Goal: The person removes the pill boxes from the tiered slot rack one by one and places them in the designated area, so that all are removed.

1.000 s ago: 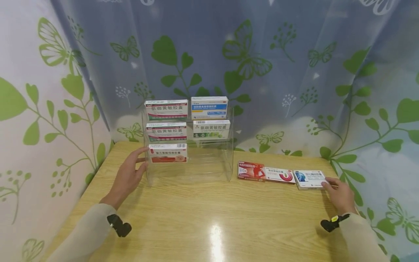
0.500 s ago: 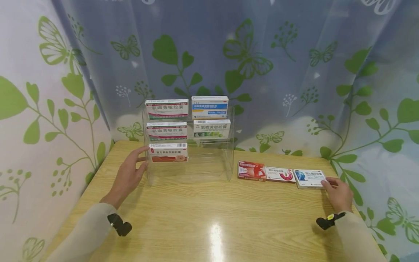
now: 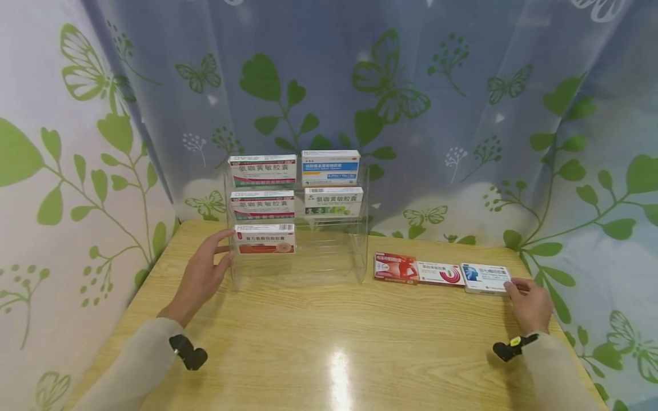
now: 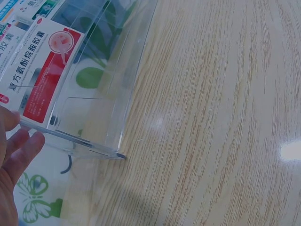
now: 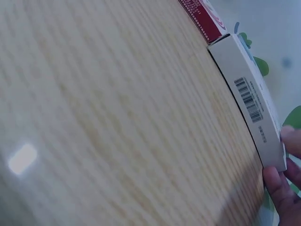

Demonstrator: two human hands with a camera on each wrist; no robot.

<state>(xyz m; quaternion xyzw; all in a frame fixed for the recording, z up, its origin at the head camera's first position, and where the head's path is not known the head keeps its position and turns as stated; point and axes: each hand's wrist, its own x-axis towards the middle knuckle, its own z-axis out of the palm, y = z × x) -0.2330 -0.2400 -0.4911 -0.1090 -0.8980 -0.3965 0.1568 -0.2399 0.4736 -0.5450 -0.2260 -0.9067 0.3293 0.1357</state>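
A clear tiered display rack [image 3: 329, 268] stands on the table, holding several medicine boxes. My left hand [image 3: 197, 279] is at its left side, fingertips touching the side panel beside the lowest box, a white and red-brown medicine box [image 3: 264, 240]. To the right, a white and blue medicine box [image 3: 483, 278] lies flat on the table, its right end pinched between the thumb and fingers of my right hand [image 3: 532, 302]. In the right wrist view the barcode side of this white and blue box [image 5: 249, 103] faces the camera, one end against a red and white box [image 5: 207, 21].
Left of the white and blue box, a red medicine box [image 3: 394, 268] and a white box with a red arc [image 3: 439, 274] lie in a row. Patterned curtains [image 3: 319, 74] enclose the back and sides of the wooden table [image 3: 288, 354].
My right hand has shifted slightly left and away from me, and the white and blue box has straightened a little beside its neighbour. My left hand stays at the rack.
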